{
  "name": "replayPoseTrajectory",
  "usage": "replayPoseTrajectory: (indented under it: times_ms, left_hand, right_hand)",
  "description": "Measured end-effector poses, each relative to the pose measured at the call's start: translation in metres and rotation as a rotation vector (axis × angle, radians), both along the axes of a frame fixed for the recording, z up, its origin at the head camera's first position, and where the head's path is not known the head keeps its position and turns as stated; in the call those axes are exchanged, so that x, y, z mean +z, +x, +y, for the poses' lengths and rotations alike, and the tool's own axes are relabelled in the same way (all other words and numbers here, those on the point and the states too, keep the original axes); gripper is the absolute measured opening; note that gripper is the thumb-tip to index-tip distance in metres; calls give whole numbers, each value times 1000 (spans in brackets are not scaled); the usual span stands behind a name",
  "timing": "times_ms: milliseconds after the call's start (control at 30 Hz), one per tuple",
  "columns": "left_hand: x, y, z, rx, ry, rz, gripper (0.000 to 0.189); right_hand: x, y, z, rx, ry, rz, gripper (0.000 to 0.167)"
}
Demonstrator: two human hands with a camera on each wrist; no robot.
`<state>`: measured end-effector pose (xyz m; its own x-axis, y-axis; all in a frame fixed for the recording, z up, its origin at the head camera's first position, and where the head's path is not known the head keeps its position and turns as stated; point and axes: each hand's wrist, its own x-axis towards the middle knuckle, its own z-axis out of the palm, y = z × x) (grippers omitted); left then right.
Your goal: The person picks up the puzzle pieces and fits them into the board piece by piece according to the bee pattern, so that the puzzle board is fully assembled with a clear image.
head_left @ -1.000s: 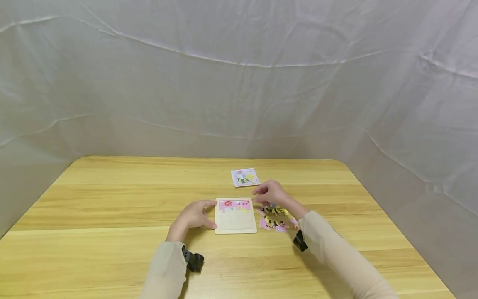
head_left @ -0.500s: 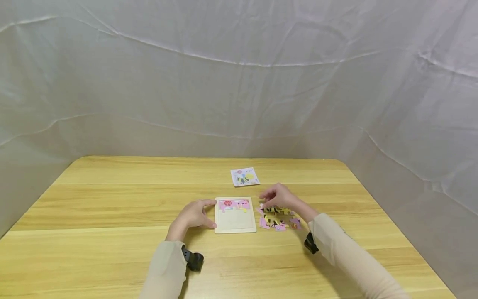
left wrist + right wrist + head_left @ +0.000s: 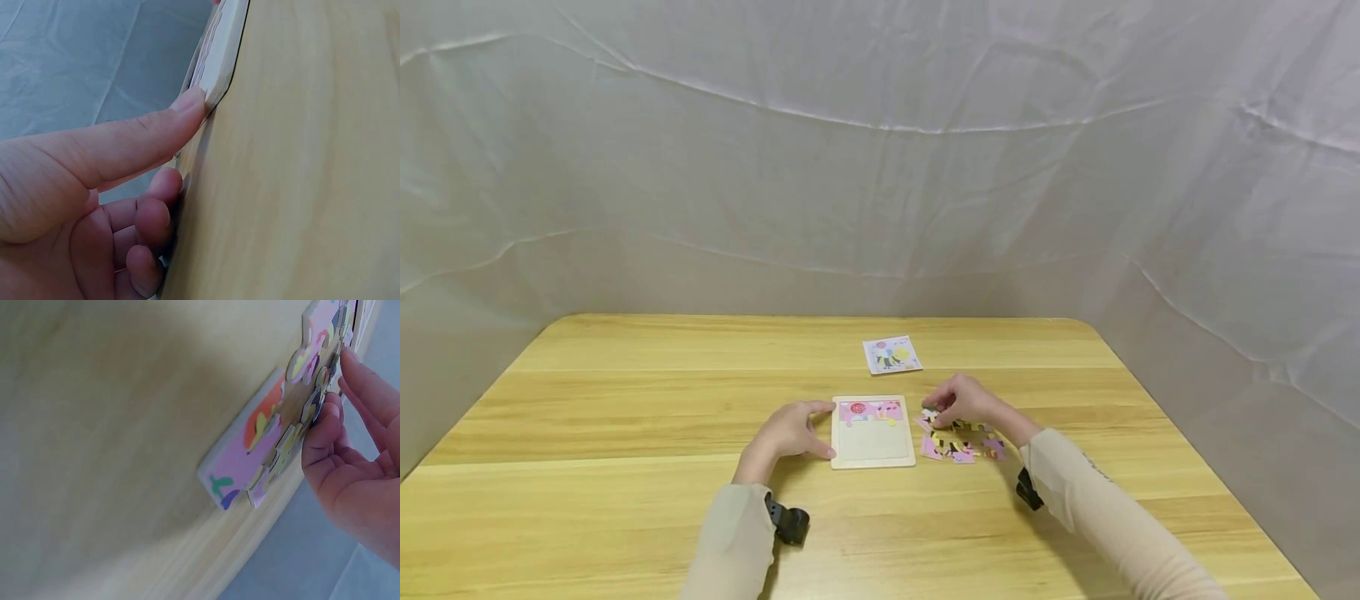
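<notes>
Pale wood framed the puzzle tray [image 3: 874, 448], which lay flat on the tabletop [image 3: 625, 500] between the two hands; a pink band of fitted pieces [image 3: 874, 411] ran left to right along the far side of its recess, while the near part showed bare.

The left hand [image 3: 786, 430] was spread wide at the tray's left edge, index finger at the far corner and thumb at the near one; in the left wrist view the thumb touched the corner, and the other fingers were loosely bent below it.

The loose puzzle pieces [image 3: 963, 457] lay just beside the tray's right edge, in a cluster stretched left to right; the right hand [image 3: 967, 401] was by far the nearer to them, its fingertips narrowed together at the cluster's far left end, the end closest to the tray; whether they pinched a piece or only touched one, I could not tell. From those fingertips the bare recess lay to the left and slightly nearer the person; that short sideways line seemed the relation that mattered most.

A pink piece with an orange patch [image 3: 247, 456] lay apart from the fingertips; a printed bee card [image 3: 892, 356] lay beyond the tray.
</notes>
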<state>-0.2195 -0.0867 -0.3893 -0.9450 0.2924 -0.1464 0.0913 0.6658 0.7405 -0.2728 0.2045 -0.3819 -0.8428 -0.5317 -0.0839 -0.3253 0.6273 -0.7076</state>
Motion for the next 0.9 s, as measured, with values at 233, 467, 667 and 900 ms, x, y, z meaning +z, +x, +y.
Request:
replayPoseTrajectory:
  times_ms: [233,467,667,900]
  left_hand:
    - [-1,0,0,11,14,-11,68]
    - [-1,0,0,14,18,-10,68]
    - [-2,1,0,7,6,-5,69]
    - [-2,1,0,-6,8,3,68]
  right_hand:
    - [0,0,-2,-3,37,10,26]
    - [-1,0,-2,-15,55,20,18]
    - [0,0,-5,-58,52,-4,22]
    - [4,-1,-3,-44,-12,-38,12]
